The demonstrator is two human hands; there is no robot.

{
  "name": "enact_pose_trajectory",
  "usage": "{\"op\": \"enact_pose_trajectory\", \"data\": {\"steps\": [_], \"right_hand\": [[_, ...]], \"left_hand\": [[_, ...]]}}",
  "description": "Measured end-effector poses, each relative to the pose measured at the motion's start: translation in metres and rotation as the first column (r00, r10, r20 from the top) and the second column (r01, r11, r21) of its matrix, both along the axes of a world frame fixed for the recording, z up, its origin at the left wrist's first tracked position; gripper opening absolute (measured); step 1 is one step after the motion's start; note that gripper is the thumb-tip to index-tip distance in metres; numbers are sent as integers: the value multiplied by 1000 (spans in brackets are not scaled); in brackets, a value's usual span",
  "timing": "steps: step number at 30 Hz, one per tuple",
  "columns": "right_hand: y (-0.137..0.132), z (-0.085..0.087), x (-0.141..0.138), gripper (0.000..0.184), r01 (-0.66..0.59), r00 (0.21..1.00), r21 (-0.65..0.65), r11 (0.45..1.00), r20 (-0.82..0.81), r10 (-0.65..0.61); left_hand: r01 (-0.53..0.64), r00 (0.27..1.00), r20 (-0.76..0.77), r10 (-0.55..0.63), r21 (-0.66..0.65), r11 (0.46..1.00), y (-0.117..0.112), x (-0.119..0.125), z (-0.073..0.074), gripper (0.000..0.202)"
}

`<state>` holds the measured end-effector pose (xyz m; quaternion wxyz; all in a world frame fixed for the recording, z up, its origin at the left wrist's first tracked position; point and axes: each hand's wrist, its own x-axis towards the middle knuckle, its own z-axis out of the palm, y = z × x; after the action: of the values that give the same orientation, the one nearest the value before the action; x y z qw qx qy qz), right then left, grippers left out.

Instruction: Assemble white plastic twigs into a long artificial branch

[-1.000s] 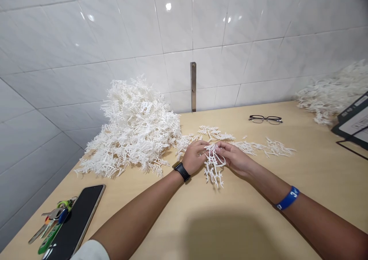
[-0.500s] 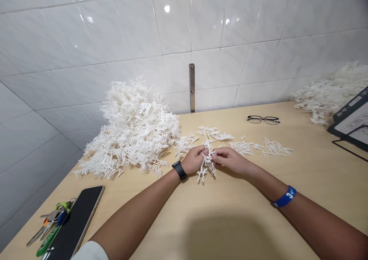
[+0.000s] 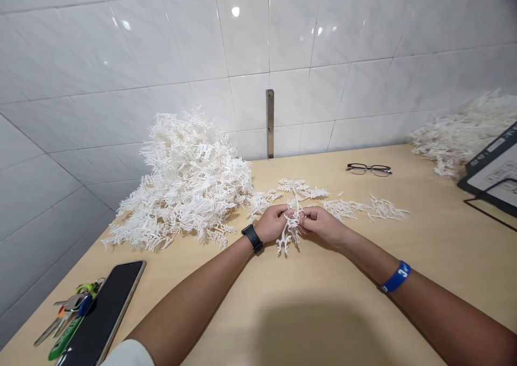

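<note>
Both grips are closed, fingertips pinching one small white branching plastic sprig (image 3: 287, 232) between the left hand (image 3: 273, 223) and the right hand (image 3: 323, 225), just over the middle of the pale wooden worktop (image 3: 323, 312). Its thin forked twigs hang down toward the surface. A big heap of white plastic sprigs (image 3: 189, 183) rises toward the back left corner. A flat scatter of loose white sprigs (image 3: 355, 207) lies just behind the hands, and a black smartphone (image 3: 103, 309) near the front left corner.
</note>
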<state>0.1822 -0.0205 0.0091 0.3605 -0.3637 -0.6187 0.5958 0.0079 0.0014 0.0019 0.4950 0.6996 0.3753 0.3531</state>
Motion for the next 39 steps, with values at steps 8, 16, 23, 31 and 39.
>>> {"op": "enact_pose_trajectory", "data": {"steps": [8,16,23,31,39], "right_hand": [[-2,-12,-18,16,85,994,123,989,53,-92],[-4,-13,-20,17,-70,995,143,987,78,60],[-3,-7,-9,18,-119,980,181,976,179,86],[16,0,24,27,122,730,460,880,559,-393],[10,5,14,32,217,798,556,802,372,-474]], "left_hand": [[-120,992,-15,121,53,991,2,-1,-5,35],[-95,968,212,135,-190,977,2,-1,-7,37],[-99,932,314,182,-263,960,-2,3,-1,45],[-76,907,374,196,-312,947,-3,4,-1,47],[-83,962,240,129,-195,977,2,4,-6,46]]}}
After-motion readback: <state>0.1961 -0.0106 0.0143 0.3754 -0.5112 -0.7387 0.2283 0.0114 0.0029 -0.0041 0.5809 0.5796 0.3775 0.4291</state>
